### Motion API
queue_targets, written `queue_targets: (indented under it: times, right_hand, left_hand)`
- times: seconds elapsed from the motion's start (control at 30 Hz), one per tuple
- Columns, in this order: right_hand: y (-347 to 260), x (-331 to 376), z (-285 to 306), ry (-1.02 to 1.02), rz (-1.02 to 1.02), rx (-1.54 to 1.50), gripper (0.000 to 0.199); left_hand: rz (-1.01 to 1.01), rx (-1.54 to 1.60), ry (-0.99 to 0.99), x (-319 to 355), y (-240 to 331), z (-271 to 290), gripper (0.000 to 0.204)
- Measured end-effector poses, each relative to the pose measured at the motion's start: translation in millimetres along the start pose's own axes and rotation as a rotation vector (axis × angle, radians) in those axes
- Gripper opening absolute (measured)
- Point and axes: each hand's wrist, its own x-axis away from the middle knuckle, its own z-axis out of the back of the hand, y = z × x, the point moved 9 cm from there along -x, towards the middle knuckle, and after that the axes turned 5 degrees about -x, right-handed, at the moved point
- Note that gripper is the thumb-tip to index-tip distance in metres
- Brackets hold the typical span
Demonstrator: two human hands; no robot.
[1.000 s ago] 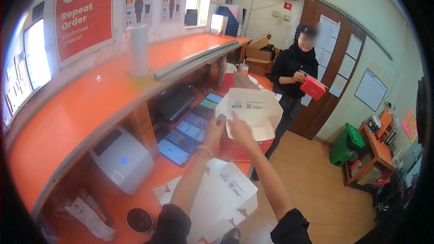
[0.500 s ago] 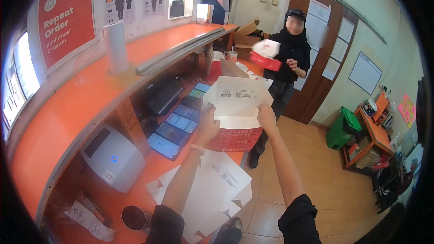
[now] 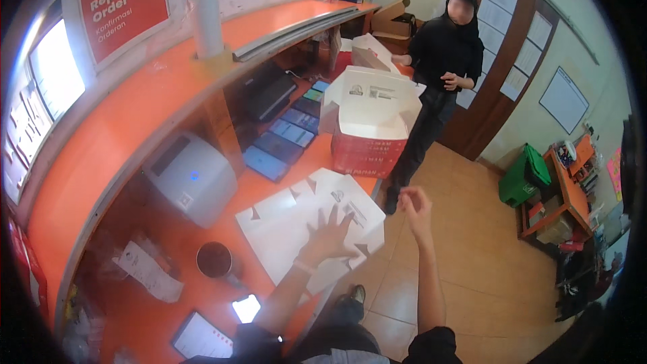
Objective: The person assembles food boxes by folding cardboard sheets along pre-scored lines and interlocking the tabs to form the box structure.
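Left hand: you are pressing your left hand, fingers spread wide and gripping nothing, flat on the stack of unfolded white box blanks.
Right hand: your right hand is hanging in the air past the counter edge, fingers loosely curled, clasping nothing.
Blanks: they are lying on the orange counter, one corner jutting over the edge toward the floor.
Folded box: the red and white box is standing just beyond the blanks, lid flaps raised.
Risk: if you are dragging the top sheet with a flat palm, the whole stack may slide off that overhanging edge.
Risk: a wide sweep could be nudging the dark cup beside the blanks.
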Motion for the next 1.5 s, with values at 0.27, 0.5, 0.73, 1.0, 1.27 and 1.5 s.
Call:
queue_targets:
  times: [0.27,0.5,0.73,1.0,1.27,1.5]
  right_hand:
    - [56,170,38,0.067,-0.447,-0.131,0.012]
    - [45,226,-21,-0.11,-0.461,-0.256,0.017]
    - [23,240,-84,-0.343,-0.442,-0.326,0.022]
    - [-72,190,-63,-0.023,0.127,0.071,0.052]
    - [-121,189,-55,-0.082,0.209,0.36,0.041]
    - [-129,177,-41,0.081,0.228,0.192,0.021]
  left_hand:
    - [-0.144,0.005,0.006,49,-45,-71,0.088]
    - [-0.425,0.108,0.128,47,-58,-65,0.03]
    - [0.046,0.024,0.404,70,-61,15,0.025]
    - [-0.406,0.356,0.363,131,18,62,0.014]
    - [-0.267,0.935,0.032,129,0,-43,0.019]
    - [-0.142,1.216,0.058,135,-12,-32,0.023]
